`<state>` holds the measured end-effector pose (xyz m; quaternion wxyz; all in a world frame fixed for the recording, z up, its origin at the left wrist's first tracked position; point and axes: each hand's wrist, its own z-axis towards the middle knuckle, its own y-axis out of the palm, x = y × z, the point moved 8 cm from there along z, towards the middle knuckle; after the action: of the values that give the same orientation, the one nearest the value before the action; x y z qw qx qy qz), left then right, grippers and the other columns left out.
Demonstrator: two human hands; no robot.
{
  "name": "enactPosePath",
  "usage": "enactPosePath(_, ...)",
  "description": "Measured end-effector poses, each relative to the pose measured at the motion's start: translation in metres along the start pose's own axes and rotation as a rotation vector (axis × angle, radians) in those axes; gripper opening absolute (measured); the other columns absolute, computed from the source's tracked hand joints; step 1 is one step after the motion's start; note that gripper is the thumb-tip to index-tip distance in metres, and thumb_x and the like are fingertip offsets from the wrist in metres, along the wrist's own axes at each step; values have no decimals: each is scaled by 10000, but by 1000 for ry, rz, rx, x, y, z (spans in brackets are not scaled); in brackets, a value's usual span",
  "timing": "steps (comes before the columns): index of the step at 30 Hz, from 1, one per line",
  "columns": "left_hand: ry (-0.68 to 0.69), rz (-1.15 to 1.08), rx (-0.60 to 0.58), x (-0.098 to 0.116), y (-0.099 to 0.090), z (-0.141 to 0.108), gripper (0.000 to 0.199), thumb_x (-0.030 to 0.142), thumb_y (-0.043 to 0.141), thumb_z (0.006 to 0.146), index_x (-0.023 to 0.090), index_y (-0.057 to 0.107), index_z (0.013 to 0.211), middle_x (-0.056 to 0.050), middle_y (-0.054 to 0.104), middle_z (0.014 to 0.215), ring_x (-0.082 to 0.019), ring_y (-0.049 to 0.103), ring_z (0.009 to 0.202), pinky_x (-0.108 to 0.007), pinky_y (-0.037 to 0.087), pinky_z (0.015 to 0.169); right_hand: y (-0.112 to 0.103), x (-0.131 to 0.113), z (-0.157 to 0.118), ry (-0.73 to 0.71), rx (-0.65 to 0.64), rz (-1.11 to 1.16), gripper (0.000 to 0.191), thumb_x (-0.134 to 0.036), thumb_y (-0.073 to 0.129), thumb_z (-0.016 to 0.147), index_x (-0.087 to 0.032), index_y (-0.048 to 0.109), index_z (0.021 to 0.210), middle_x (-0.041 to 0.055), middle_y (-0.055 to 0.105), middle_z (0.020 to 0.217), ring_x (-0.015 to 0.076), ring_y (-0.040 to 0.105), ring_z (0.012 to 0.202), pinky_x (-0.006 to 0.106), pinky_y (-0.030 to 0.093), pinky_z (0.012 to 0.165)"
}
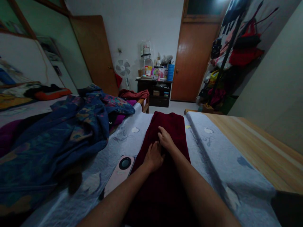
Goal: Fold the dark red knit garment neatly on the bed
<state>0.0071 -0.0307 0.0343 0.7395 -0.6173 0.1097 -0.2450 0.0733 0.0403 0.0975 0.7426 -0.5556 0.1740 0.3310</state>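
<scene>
Maroon garment [169,121] lies beneath left hand [153,156] and right hand [165,139], both open, no grip, garment's long axis running forward, right hand nearer its far end.

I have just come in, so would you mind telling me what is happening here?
A person's left hand and right hand are on a dark red fabric, the right slightly farther forward. A pale blue patterned cover shows on both sides. A phone lies by the fabric's left edge; blue floral cloth is heaped farther left.

White fan [122,67] beside dark cabinet [159,101]
</scene>
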Motion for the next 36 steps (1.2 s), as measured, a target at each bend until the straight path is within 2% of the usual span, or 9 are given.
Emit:
enactPosePath(3, 23, -2, 54, 1, -3, -3, 609, 324, 401, 895, 63, 277, 1431, -174, 331, 1490, -274, 221, 1408, -473, 176, 1149, 19, 19, 13, 17, -53, -127, 463, -216, 384, 916, -79, 450, 1354, 127, 435, 1432, 184, 329, 1363, 329, 241, 1128)
enactPosePath(8, 21, 28, 101, 1, -3, -6, 567, 291, 404, 880, 64, 339, 1395, -182, 353, 1476, -289, 234, 1402, -491, 215, 1140, 29, 50, 13, 12, -118, -244, 512, -315, 413, 933, -118, 388, 1405, 123, 353, 1484, 226, 254, 1396, 397, 223, 1126)
enactPosePath(14, -26, -10, 127, -2, 0, -7, 671, 241, 438, 830, 77, 234, 1447, -164, 307, 1504, -282, 204, 1411, -494, 250, 1133, 28, 51, 6, 26, -74, -329, 539, -365, 402, 935, -155, 355, 1429, 99, 331, 1499, 239, 203, 1411, 426, 203, 1122)
enactPosePath(18, -82, -71, 118, -13, 5, -1, 627, 267, 383, 884, 109, 205, 1464, -147, 272, 1521, -264, 172, 1420, -493, 247, 1132, 28, 49, 3, 17, -68, -338, 534, -363, 378, 939, -168, 345, 1435, 85, 327, 1502, 231, 206, 1410, 427, 199, 1122)
enactPosePath(21, -126, -111, 47, -25, 11, 14, 574, 275, 314, 920, 92, 231, 1457, -154, 262, 1524, -251, 179, 1420, -467, 232, 1137, 28, 55, 3, 9, -68, -317, 521, -352, 350, 944, -162, 360, 1428, 78, 340, 1497, 230, 214, 1407, 420, 204, 1123)
enactPosePath(26, -156, -140, -6, -42, 13, 51, 602, 228, 345, 887, 109, 223, 1465, -136, 234, 1537, -237, 164, 1425, -431, 209, 1138, 28, 65, 3, -20, -27, -261, 499, -263, 326, 926, -186, 388, 1415, 58, 377, 1479, 207, 246, 1397, 417, 235, 1116)
enactPosePath(31, -187, -161, -52, -51, 10, 83, 597, 231, 340, 898, 135, 204, 1472, -156, 278, 1518, -254, 216, 1410, -464, 210, 1120, 28, 68, 3, -24, -16, -232, 529, -193, 333, 888, -177, 387, 1414, 58, 390, 1471, 195, 251, 1394, 414, 237, 1119)
enactPosePath(36, -279, -173, -92, -58, 5, 113, 543, 233, 352, 906, 158, 298, 1441, -185, 326, 1489, -302, 290, 1377, -489, 261, 1084, 28, 67, 2, 27, -21, -260, 521, -194, 338, 890, -155, 396, 1407, 69, 391, 1469, 206, 246, 1395, 414, 211, 1125)
